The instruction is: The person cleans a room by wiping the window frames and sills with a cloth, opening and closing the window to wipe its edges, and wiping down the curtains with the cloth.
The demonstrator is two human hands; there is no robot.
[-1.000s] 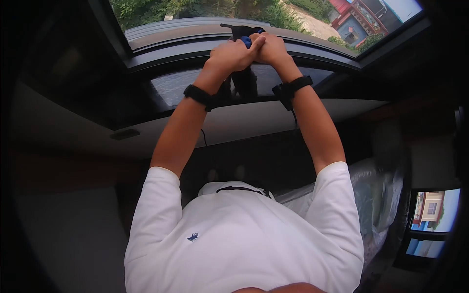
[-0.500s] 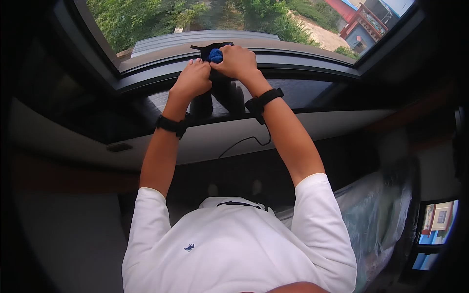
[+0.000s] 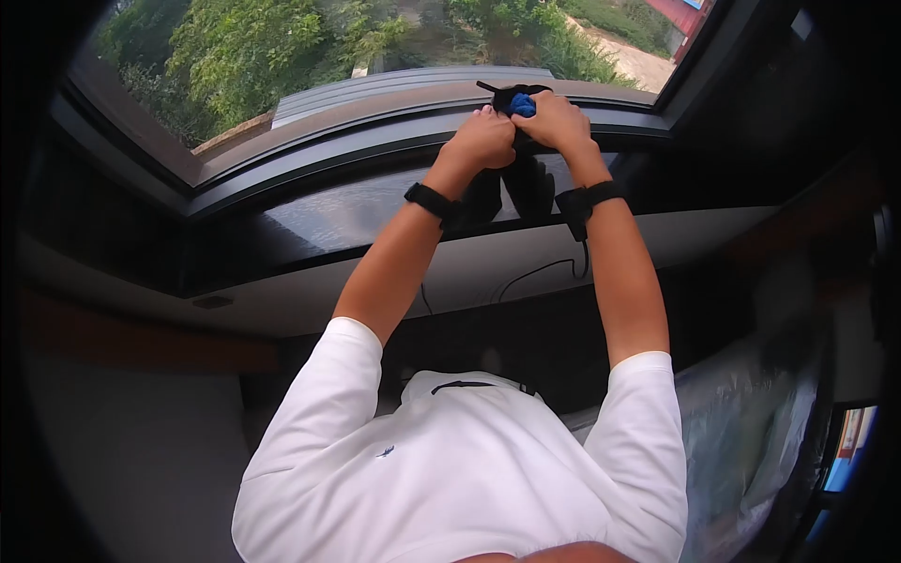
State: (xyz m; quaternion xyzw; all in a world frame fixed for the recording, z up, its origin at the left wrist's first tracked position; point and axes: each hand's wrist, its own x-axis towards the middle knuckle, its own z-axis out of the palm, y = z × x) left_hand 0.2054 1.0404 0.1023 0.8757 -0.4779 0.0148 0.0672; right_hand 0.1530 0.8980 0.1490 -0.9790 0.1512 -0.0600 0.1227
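Observation:
My right hand (image 3: pixel 560 122) is closed around a crumpled blue bundle (image 3: pixel 524 105), which looks like cloth. Just behind it lies a black cloth-like piece (image 3: pixel 505 98) with a thin strap poking out to the left. Close beside, my left hand (image 3: pixel 481 141) has its fingers curled at the near edge of the black piece, apparently gripping it; its fingertips are partly hidden. Both hands rest at the window's lower frame (image 3: pixel 404 131), right of its middle. A black band is on each wrist.
Below the frame runs a glossy dark sill (image 3: pixel 328 225) that reflects the arms. A thin black cable (image 3: pixel 535 272) hangs from the right wristband. Clear plastic sheeting (image 3: pixel 751 441) covers something at the lower right. Trees (image 3: pixel 253 56) and a corrugated roof (image 3: pixel 404 89) show through the window.
Both hands have moved to the right along the window frame, with the blue bundle and black piece moving along with them. The view has also shifted slightly.

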